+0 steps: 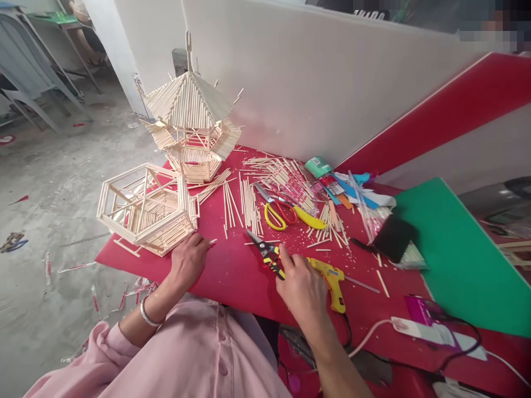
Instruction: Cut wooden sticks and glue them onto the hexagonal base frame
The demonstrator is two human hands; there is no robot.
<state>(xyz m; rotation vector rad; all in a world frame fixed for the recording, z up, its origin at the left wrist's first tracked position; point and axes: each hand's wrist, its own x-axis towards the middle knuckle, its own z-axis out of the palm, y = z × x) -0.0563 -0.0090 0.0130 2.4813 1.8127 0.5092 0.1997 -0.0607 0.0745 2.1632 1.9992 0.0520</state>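
Note:
My left hand point(188, 260) is closed beside the open hexagonal stick frame point(145, 210), pinching a short wooden stick point(213, 241) whose tip pokes out past the fingers. Toward the middle of the red table point(232, 276), my right hand point(305, 282) is curled round the handles of black-and-yellow snips point(265, 253), whose blades point away to the left. Just right of those fingers lies a yellow hot glue gun point(332, 279) with a glue stick in its back. Behind the frame stands a pagoda model point(188, 110) of the same sticks, upright with a pointed roof.
Loose sticks point(249, 204), scissors with red and yellow handles point(280, 213) and a green-labelled roll point(318, 166) lie toward the back. A black phone point(394, 239) rests near a green board point(468, 265). A power strip point(435, 334) with cables is at right; a white partition point(298, 83) rises behind.

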